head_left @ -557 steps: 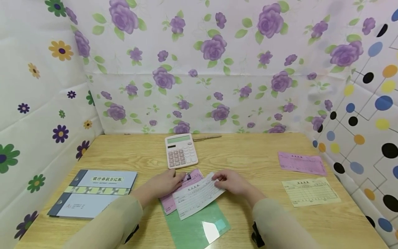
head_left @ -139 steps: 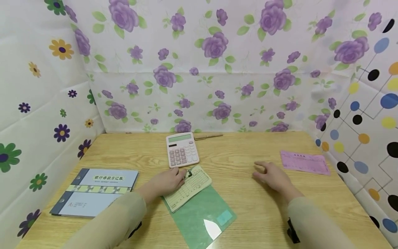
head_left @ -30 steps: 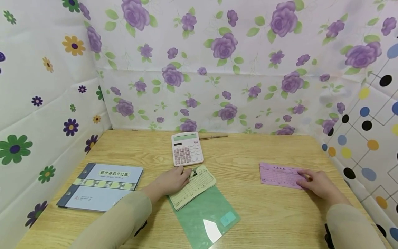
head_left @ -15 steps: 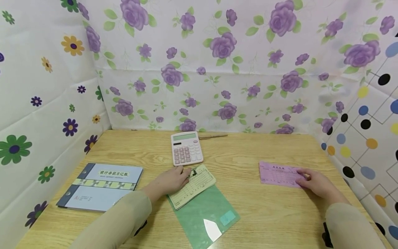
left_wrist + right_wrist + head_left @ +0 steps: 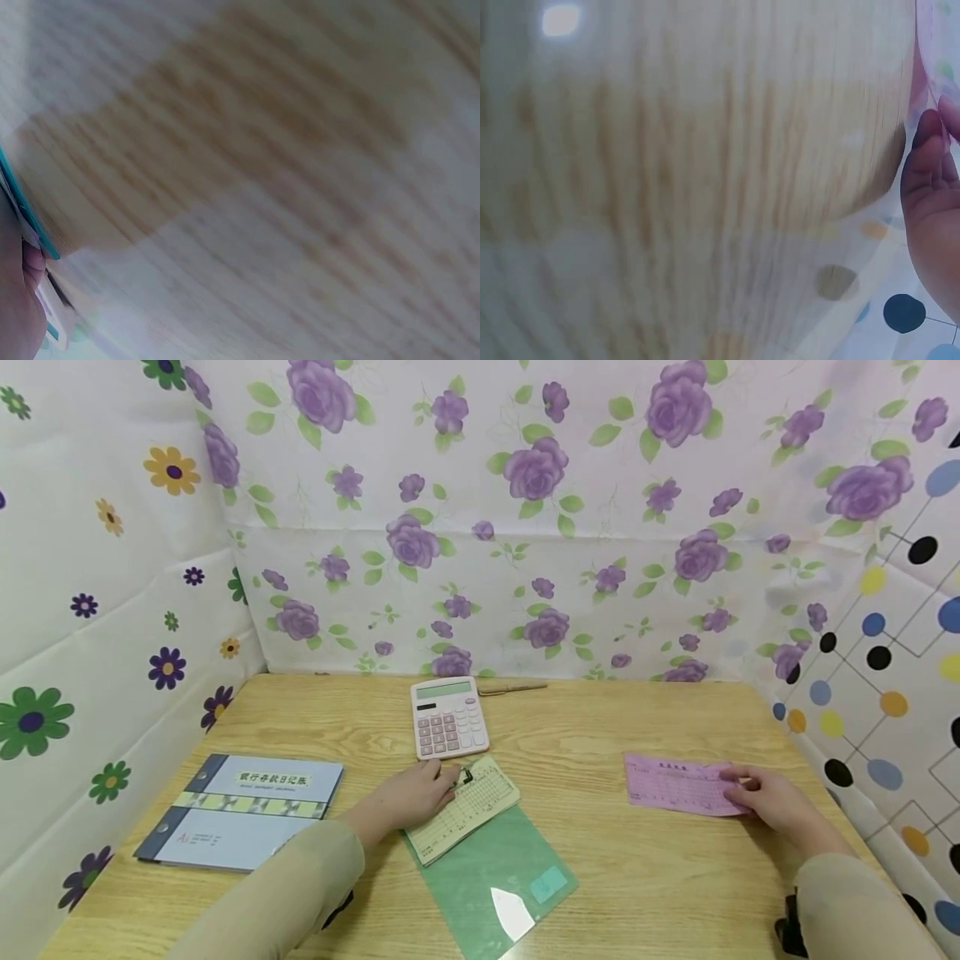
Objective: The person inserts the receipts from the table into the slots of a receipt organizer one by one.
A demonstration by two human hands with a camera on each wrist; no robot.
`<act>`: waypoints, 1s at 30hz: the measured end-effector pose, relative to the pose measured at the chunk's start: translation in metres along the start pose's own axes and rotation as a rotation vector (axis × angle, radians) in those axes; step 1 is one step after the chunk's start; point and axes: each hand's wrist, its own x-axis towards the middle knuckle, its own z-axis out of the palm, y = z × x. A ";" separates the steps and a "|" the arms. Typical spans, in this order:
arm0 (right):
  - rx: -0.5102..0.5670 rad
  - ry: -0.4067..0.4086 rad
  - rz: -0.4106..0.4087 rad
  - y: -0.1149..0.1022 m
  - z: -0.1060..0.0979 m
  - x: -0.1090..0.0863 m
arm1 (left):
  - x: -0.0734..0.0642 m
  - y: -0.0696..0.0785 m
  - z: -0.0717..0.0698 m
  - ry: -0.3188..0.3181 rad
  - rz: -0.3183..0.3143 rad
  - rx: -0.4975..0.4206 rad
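Observation:
A translucent green clipboard [image 5: 491,877] lies slantwise at the front middle of the table. On its upper part sits a stack of slips with a pale yellow form [image 5: 468,810] on top. My left hand [image 5: 412,793] grips the clipboard's top left by the small dark clip [image 5: 467,775]; in the left wrist view only part of this hand [image 5: 19,300] shows at the edge. Far to the right, my right hand [image 5: 776,806] pinches the right end of a pink slip [image 5: 675,783] between thumb and fingers. The pinched end [image 5: 930,82] bends up in the right wrist view.
Left of the clipboard lies a blue-grey journal [image 5: 247,810] with a dark spine. A pink and white calculator [image 5: 450,718] stands just beyond the clip, with a brown pen [image 5: 513,688] behind it. Patterned cloth walls [image 5: 480,568] enclose the table [image 5: 600,718] on three sides.
Earlier the right hand placed a white slip on the clipboard; the yellow form then moved from the right onto the stack. Since then the right hand has grasped the pink slip and shifted it leftward.

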 end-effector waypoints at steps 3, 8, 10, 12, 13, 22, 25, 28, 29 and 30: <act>0.014 0.005 0.007 0.002 0.000 0.001 | 0.000 0.000 0.000 -0.002 -0.004 -0.009; 0.025 0.007 -0.002 0.006 0.001 0.001 | 0.000 0.000 0.001 0.009 0.003 -0.007; 0.027 0.005 -0.009 0.007 0.001 0.000 | 0.000 0.000 0.001 0.010 0.004 -0.007; 0.028 0.011 -0.015 0.008 0.001 0.000 | 0.000 0.000 0.002 0.011 0.005 -0.006; 0.032 0.013 -0.016 0.009 0.001 -0.001 | 0.000 -0.001 0.002 0.012 0.006 -0.005; 0.088 0.020 0.011 0.005 -0.002 -0.006 | 0.002 -0.002 0.003 0.022 0.016 0.011; 0.086 0.038 -0.025 0.001 -0.004 -0.006 | 0.002 -0.003 0.004 0.028 0.019 0.010; 0.075 0.057 -0.056 -0.005 -0.005 -0.007 | 0.002 -0.004 0.005 0.029 0.019 0.014; 0.070 0.060 -0.060 -0.008 -0.005 -0.007 | 0.002 -0.004 0.006 0.030 0.019 0.015; 0.059 0.062 -0.064 -0.010 -0.004 -0.006 | 0.002 -0.004 0.006 0.029 0.019 0.018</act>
